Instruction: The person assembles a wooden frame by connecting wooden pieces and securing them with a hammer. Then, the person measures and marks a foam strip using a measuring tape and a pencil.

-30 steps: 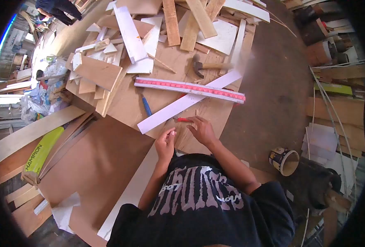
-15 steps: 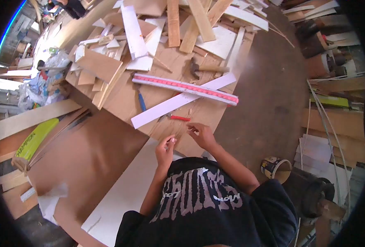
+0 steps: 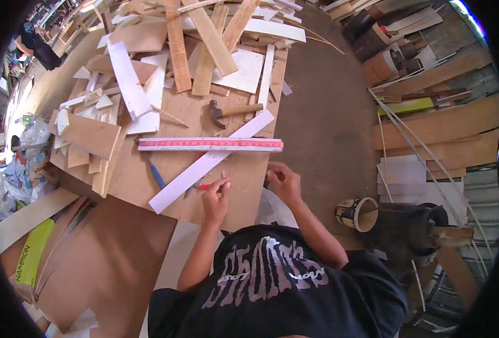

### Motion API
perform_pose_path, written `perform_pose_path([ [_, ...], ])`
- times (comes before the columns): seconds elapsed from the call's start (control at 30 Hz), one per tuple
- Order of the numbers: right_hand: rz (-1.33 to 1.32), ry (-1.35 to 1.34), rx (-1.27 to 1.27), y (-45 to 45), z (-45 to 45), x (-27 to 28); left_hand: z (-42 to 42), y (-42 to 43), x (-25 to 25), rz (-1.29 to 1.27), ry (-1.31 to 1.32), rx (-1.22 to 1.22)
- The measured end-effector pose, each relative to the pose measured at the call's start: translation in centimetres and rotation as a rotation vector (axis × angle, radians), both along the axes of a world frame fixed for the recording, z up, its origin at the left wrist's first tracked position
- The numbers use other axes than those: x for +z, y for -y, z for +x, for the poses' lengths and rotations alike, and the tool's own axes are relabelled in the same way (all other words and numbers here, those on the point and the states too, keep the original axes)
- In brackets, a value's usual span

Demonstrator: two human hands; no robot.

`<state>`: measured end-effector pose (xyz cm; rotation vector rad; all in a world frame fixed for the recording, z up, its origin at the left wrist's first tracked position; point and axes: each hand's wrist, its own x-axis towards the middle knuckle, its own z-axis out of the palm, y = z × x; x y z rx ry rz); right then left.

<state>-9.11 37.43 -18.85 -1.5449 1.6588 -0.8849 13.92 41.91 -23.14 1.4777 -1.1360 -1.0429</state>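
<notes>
My left hand [image 3: 216, 200] is over the near part of the wooden worktable [image 3: 241, 194], thumb and fingers drawn together; I cannot make out what is between them. Partly behind it lies a small red-handled tool [image 3: 204, 186]. My right hand [image 3: 285, 181] hovers by the table's right edge, slightly blurred, fingers loosely bent with a gap at the thumb. In front of both hands, a long white bar with a red, ruler-like band [image 3: 210, 144] lies across a pale flat strip [image 3: 190, 176]. A claw hammer [image 3: 235, 110] lies beyond, and a blue-handled tool [image 3: 156, 175] is at left.
Wood offcuts [image 3: 131, 84] are heaped over the table's far half. A bucket [image 3: 357, 214] stands on the floor at right, near a dark cylinder [image 3: 427, 225]. Boards [image 3: 441, 127] line the right side. Another person [image 3: 35, 48] is at the far left.
The camera view has turned, so the table appears shifted left and rotated. My right hand has moved from over the table to its right edge; my left hand is now beside the red-handled tool.
</notes>
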Motion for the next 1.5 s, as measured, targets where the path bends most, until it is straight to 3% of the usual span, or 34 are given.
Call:
perform_pose_path([
  [0.13,-0.033,0.027,-0.169,6.3,-2.9,1.1,-2.9,3.0,1.1,0.012,0.057,0.014],
  [0.3,-0.247,-0.157,-0.07,20.7,-7.0,-7.5,-7.0,5.5,1.0,0.105,0.088,0.085],
  [0.4,-0.213,-0.185,-0.057,28.1,-6.7,-9.6,-9.1,6.1,1.1,0.22,0.178,0.119],
  [0.57,-0.144,-0.303,-0.034,33.3,-6.8,-14.2,-14.5,8.5,1.1,0.202,0.018,0.329],
  [0.63,-0.216,-0.316,-0.036,33.7,-7.3,-14.7,-16.0,10.3,1.4,0.166,0.038,0.3],
  [0.73,-0.097,-0.345,0.018,32.5,-8.4,-14.0,-17.4,13.3,0.9,0.097,0.066,0.234],
  [0.8,0.115,-0.202,0.056,31.4,-9.7,-12.2,-17.7,14.9,1.2,0.061,0.073,0.196],
  [0.87,0.12,-0.214,0.072,29.0,-10.6,-11.0,-17.4,16.6,2.3,0.012,0.194,0.144],
  [0.93,0.121,-0.234,0.106,29.2,-11.3,-11.2,-17.3,17.6,2.3,0.019,0.156,0.177],
  [1.0,-0.18,-0.313,0.048,29.2,-10.9,-13.5,-17.5,17.8,2.5,0.074,0.116,0.197],
  [1.13,-0.205,-0.296,0.009,30.2,-10.5,-15.5,-18.1,17.8,1.0,0.087,0.102,0.198],
  [1.2,-0.025,-0.24,0.046,29.5,-11.0,-14.5,-18.5,17.2,0.0,0.086,0.029,0.205],
  [1.33,-0.003,-0.135,0.069,25.3,-13.6,-11.7,-18.1,15.5,-0.5,0.028,0.053,0.289],
  [1.4,-0.045,-0.127,0.126,23.4,-14.5,-7.9,-17.3,14.6,0.2,0.02,0.289,0.42],
  [1.5,0.004,-0.046,0.177,20.9,-14.9,-4.0,-15.8,12.8,-0.4,0.154,0.092,0.658],
])
